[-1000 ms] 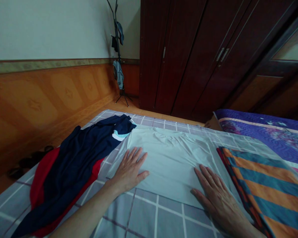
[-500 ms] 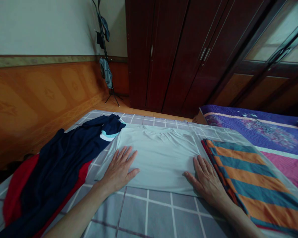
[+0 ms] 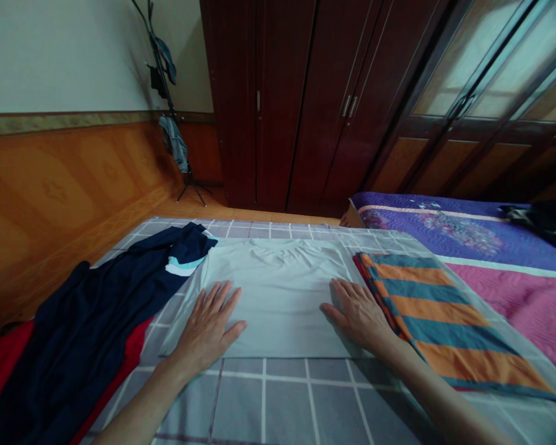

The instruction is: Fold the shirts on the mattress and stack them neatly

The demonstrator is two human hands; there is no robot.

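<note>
A white T-shirt (image 3: 278, 303) lies spread on the grey checked bed sheet (image 3: 285, 402), its gathered neckline toward the far side. On its left part rests my left hand (image 3: 210, 324), palm down with fingers spread. My right hand (image 3: 356, 312) lies flat near the shirt's right edge, thumb apart from the fingers. Neither hand grips anything. Just right of my right hand is a folded stack of orange and teal striped cloth (image 3: 449, 315) with dark red layers under it. Left of the shirt lies a rumpled navy garment (image 3: 92, 315) over red cloth (image 3: 136, 343).
A second bed with a purple and pink cover (image 3: 482, 222) stands at the right, a dark item (image 3: 547, 222) on it. Beyond are a dark red wardrobe (image 3: 278, 123) and a coat stand (image 3: 169, 99) with clothing. An orange-panelled wall (image 3: 65, 185) runs along the left.
The camera view has swung a little to the right, so the scene sits further left. Both hands remain flat on the white T-shirt, with the right one slightly farther up it.
</note>
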